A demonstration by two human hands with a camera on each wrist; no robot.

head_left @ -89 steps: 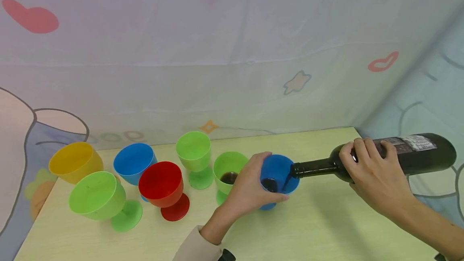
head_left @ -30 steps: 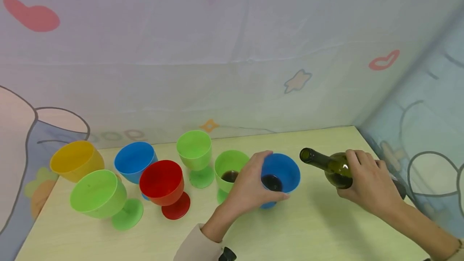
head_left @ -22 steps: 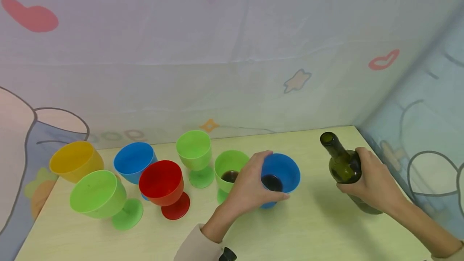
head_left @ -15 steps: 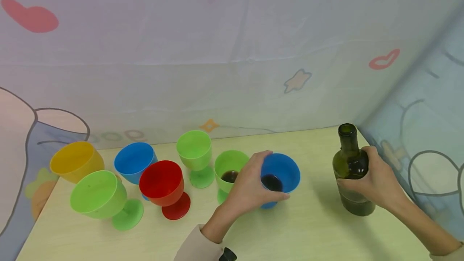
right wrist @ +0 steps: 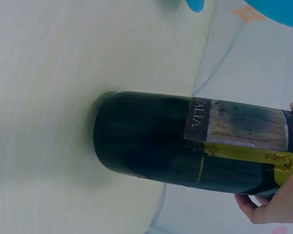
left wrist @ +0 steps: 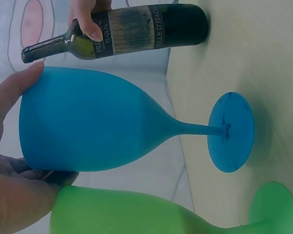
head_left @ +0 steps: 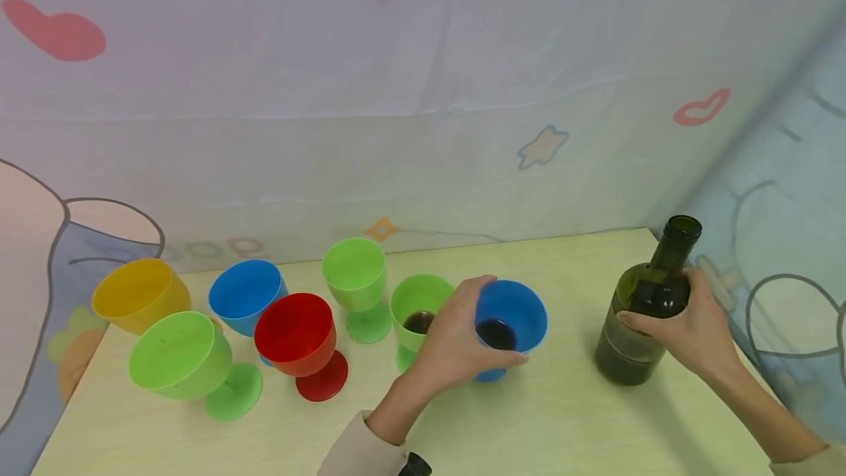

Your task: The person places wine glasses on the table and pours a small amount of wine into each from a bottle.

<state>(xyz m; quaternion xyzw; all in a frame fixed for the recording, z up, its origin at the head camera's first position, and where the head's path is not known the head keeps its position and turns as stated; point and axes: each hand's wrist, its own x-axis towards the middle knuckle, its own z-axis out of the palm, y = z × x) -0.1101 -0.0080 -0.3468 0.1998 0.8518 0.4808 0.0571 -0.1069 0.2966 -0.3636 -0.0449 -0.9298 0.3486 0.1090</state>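
Bottle (head_left: 646, 301): right of the blue goblet (head_left: 523, 308), at the right side of the table (head_left: 562, 424); mouth up, long axis near vertical, leaning right in the head view.
Right hand (head_left: 699, 333): fingers clamped round the bottle's upper body.
Left hand (head_left: 456, 333): thumb and fingers clamped on the goblet's bowl.
Change: three seconds ago the bottle lay almost level, mouth pointing left at the goblet.
Unclear: neck cut off in the right wrist view; base contact hard to tell.

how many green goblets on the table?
3: one green goblet at near left, another at back centre, a third partly covered by the left hand. No others visible.
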